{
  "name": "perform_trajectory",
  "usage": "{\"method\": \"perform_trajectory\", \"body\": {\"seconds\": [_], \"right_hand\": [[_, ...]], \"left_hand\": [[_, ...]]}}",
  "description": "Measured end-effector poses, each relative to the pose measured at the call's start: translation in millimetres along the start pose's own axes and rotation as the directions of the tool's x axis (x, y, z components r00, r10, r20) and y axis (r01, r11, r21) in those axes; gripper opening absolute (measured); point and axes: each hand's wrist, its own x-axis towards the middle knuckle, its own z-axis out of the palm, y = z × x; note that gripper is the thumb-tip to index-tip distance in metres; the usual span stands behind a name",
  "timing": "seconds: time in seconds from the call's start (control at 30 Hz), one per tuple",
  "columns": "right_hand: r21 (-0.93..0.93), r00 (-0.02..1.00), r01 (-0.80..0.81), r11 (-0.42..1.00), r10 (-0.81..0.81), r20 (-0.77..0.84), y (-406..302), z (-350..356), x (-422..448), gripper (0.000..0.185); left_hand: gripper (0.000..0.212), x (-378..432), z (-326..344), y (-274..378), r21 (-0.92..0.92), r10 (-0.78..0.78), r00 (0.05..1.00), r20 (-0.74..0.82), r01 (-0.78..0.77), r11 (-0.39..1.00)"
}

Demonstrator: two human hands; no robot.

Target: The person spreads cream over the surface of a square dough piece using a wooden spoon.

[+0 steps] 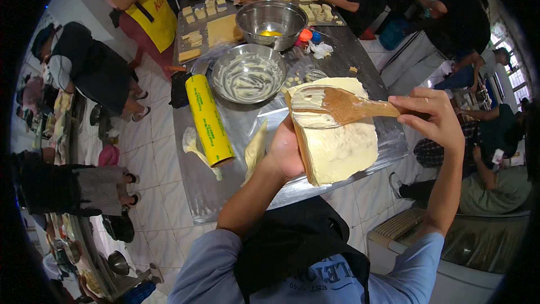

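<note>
My left hand (287,148) holds up a rectangular layered cake (346,152) by its left side and from beneath. Pale cream covers the cake's broad face. In my right hand (428,114) is the handle of a wooden spatula (341,107), its cream-smeared blade lying flat against the upper part of that face. A steel mixing bowl (249,74) streaked with cream stands beyond on the metal table. Left of my forearm lies a cream-filled piping bag (255,147), beside a yellow roll of cling wrap (209,120).
A deeper steel bowl (272,23) with yellow liquid, a whisk (315,76), a crumpled tissue (320,50) and cut cake pieces (204,10) are on the table (190,194). Another plastic bag (196,147) lies at its left. Several people stand around; a white appliance (422,261) is at right.
</note>
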Motion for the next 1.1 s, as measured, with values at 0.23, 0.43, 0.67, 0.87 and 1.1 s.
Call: {"method": "perform_trajectory", "body": {"seconds": [0.23,0.43,0.67,0.87,1.1], "right_hand": [[-0.006,0.999,-0.021,1.000,0.021,0.025,2.7,-1.2,15.1,0.034],[-0.021,1.000,-0.013,1.000,0.013,0.002,2.4,-2.2,21.7,0.035],[-0.037,1.000,-0.001,0.999,0.000,-0.025,6.5,-0.4,28.0,0.034],[-0.034,0.992,-0.050,0.998,0.046,-0.116,3.4,1.1,33.4,0.032],[0.134,0.951,-0.146,0.980,0.176,-0.253,-2.0,10.7,7.4,0.033]], "left_hand": [[0.060,-4.2,6.7,-5.2,0.022,-0.021,0.999,0.024,0.021,1.000],[0.055,-9.2,0.7,-8.4,-0.024,0.016,0.999,0.049,-0.015,1.000],[0.057,-10.9,2.7,-12.2,0.105,0.072,0.996,-0.059,-0.065,0.992],[0.060,-9.3,0.5,-16.1,0.080,0.055,0.998,0.004,-0.055,0.995],[0.058,5.9,-1.5,-20.5,0.005,0.162,0.984,0.080,-0.163,0.987]]}}
